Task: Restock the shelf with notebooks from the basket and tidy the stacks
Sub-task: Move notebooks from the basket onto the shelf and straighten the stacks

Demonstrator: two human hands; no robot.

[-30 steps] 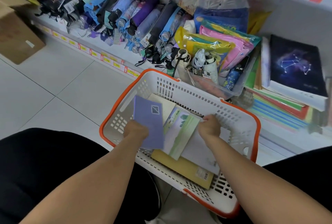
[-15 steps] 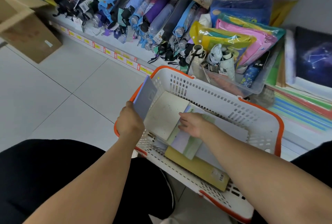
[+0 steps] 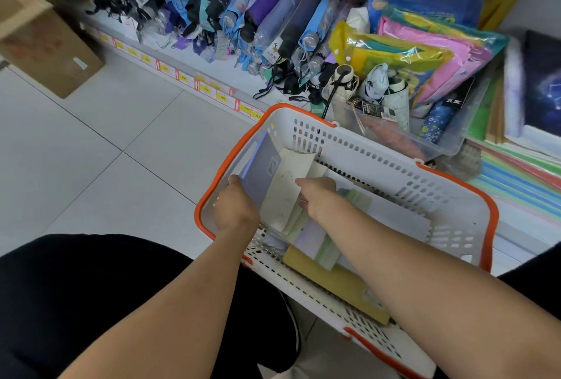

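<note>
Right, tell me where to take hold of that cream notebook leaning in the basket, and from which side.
Probably pinch the cream notebook by its raised top edge, coming from above. It leans tilted against the purple notebook that the left hand grips, so that edge stands free, while its lower end is buried among the other notebooks. The right hand already touches its right edge.

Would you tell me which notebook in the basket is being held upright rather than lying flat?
The lavender notebook, gripped by the left hand against the basket's left end; the others lie flat.
</note>
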